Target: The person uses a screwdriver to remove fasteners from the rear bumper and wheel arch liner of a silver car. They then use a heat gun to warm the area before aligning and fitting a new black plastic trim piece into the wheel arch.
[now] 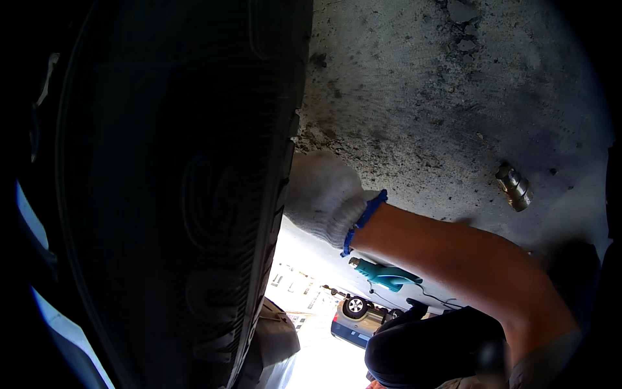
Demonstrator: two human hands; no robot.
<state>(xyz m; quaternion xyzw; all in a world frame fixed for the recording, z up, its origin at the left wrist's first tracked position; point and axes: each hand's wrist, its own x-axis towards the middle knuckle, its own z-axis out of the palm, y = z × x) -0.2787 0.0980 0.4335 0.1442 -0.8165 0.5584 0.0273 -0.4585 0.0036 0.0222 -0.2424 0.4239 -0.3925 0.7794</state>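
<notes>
A big black tyre (pixel 253 214) fills the left side of the view, its ribbed sidewall in deep shadow. My right hand (pixel 324 191), in a white knit glove with a blue cuff, reaches in from the lower right and meets the tyre's edge. Its fingers are hidden behind the tyre, so neither their pose nor anything in them shows. My left hand is out of sight. Below my right forearm, a teal heat gun (pixel 385 275) with a metal nozzle and a dark cord lies on the floor.
A stepped metal socket (pixel 515 187) lies on the grey, stained concrete floor (pixel 414 97), right of my forearm. Dark crumbs of dirt (pixel 343 146) are scattered by the glove. A dark-trousered leg (pixel 434 347) is at the bottom. Farther off stands a parked car (pixel 366 321) in bright light.
</notes>
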